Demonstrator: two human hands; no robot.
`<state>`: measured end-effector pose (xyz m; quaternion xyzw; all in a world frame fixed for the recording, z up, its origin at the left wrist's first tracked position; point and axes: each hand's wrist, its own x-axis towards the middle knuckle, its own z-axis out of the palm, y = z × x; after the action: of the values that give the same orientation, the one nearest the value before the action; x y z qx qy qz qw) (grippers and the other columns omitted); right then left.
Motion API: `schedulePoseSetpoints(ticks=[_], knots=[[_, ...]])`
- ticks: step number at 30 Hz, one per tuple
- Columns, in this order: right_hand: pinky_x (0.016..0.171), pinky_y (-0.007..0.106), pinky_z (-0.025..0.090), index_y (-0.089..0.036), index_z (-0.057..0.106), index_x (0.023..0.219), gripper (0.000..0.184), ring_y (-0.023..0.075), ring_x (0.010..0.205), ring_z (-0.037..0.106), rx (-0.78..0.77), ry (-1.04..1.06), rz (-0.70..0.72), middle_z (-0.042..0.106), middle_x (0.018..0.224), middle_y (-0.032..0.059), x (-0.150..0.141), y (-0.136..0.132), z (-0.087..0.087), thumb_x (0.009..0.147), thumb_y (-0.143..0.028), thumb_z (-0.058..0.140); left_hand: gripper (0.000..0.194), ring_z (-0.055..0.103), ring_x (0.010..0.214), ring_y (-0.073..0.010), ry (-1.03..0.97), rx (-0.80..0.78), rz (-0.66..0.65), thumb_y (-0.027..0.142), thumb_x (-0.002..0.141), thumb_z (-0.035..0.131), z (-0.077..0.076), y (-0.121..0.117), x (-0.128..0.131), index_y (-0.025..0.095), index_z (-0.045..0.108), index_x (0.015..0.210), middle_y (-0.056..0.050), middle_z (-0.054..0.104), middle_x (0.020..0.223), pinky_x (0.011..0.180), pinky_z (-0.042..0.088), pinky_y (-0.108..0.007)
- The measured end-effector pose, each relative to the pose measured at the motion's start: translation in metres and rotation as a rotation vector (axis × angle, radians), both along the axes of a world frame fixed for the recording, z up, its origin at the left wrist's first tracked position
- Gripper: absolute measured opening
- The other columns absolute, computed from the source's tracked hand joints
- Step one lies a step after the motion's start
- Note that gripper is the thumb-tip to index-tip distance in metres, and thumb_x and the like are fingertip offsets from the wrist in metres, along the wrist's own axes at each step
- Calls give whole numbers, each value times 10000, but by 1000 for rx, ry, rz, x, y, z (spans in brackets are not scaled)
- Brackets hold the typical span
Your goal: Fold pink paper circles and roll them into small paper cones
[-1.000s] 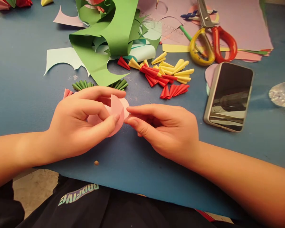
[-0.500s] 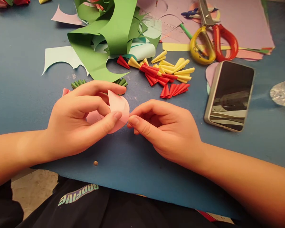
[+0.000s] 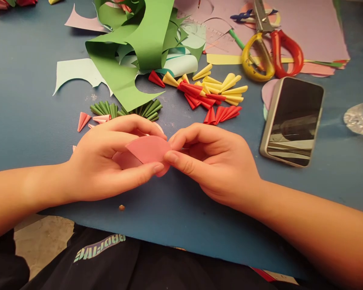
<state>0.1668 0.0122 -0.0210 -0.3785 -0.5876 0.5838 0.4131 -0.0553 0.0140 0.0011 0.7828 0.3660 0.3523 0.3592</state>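
A curved piece of pink paper (image 3: 149, 149) is held between my two hands above the blue table's front part. My left hand (image 3: 111, 157) is closed around its left side, thumb below and fingers behind, with more pink paper partly hidden in the palm. On the right edge, my right hand (image 3: 213, 161) pinches the paper between thumb and forefinger. Just beyond my hands lie small rolled green paper cones (image 3: 145, 109) and a few pink cones (image 3: 84, 121). Red cones (image 3: 196, 92) and yellow cones (image 3: 230, 86) are heaped farther right.
Cut green paper scraps (image 3: 151, 36) and a white scrap (image 3: 75, 74) spread at the back. Scissors (image 3: 263, 20) with yellow and red handles rest on pink sheets (image 3: 317, 32). A phone (image 3: 295, 121) and a clear object (image 3: 361, 117) are on the right.
The pink paper has turned so its smooth curved face shows. My right hand has moved slightly and now pinches its edge. My left hand has lowered, uncovering more green and pink cones.
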Motion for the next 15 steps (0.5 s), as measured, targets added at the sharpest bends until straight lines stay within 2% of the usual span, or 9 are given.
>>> schedulePoseSetpoints(ticks=[2, 5, 8, 11, 15], knots=[[677, 279, 651, -207, 747, 897, 284, 153, 735, 748, -29, 14, -22, 785, 841, 22, 1, 0, -3, 816, -426, 907, 126, 766, 938, -219, -22, -44, 20, 260, 795, 903, -1, 0, 0, 286, 814, 881, -37, 798, 1039, 859, 635, -335], [700, 285, 665, -208, 776, 1015, 302, 161, 768, 766, -70, 31, -60, 802, 872, 28, 3, 2, -6, 808, -372, 922, 301, 780, 915, -225, -170, -246, 67, 267, 714, 970, -3, -2, -1, 279, 762, 930, -14, 800, 982, 771, 656, -322], [726, 297, 678, -208, 791, 1022, 254, 169, 794, 781, -67, 31, -76, 820, 919, 41, 3, 3, -6, 836, -339, 904, 405, 793, 877, -212, -291, -426, 134, 237, 750, 952, -5, -2, -2, 301, 701, 1061, 13, 796, 970, 704, 669, -317], [747, 303, 685, -213, 800, 981, 222, 172, 814, 785, -36, 32, -96, 829, 956, 41, 3, 3, -6, 824, -323, 913, 371, 790, 857, -202, -294, -429, 131, 254, 809, 911, -5, 0, -1, 287, 704, 1115, 13, 798, 987, 681, 667, -310], [675, 280, 660, -210, 765, 883, 175, 153, 742, 744, -12, 17, -114, 790, 843, 15, 2, 4, -6, 832, -303, 904, 233, 751, 855, -177, -267, -304, 146, 271, 830, 894, -4, 3, 0, 247, 723, 986, 0, 767, 930, 734, 670, -306]])
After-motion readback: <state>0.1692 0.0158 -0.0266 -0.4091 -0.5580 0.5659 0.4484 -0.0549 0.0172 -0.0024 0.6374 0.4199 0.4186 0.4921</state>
